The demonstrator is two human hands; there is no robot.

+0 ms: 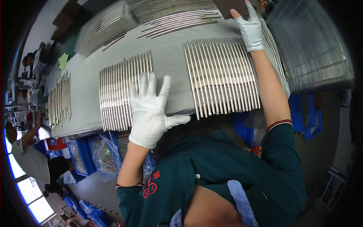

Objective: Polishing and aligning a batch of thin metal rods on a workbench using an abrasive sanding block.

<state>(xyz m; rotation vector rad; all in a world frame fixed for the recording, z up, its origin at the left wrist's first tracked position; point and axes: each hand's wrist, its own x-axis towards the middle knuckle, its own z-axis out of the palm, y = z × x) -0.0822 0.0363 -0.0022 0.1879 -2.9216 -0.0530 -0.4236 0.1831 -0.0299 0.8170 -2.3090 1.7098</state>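
The left hand (148, 109), in a white glove, is spread wide with its back to the camera and has hold of nothing. Its fingers lie over the right-hand part of the middle row of metal rods (115, 85), covering several of them, while the thumb points right, out past the row; whether the glove touches the rods cannot be told. The right hand (249, 32), in a white glove that leaves the thumb tip bare, is closed on the near right part of a dark brown rectangular block (227, 8), with the thumb at its near edge. That block is at the far edge of the view, beyond the right row of metal rods (219, 75), and the wrist is just beside that row's far right corner.

The rods are slim, straight and silvery, set side by side and roughly parallel, with pale reflections across their middles and small dark spots toward their near ends. The brown block looks flat-faced and matt, and is cut off by the picture's edge. Both rows rest on a grey-covered table (168, 56), a bare strip between them.
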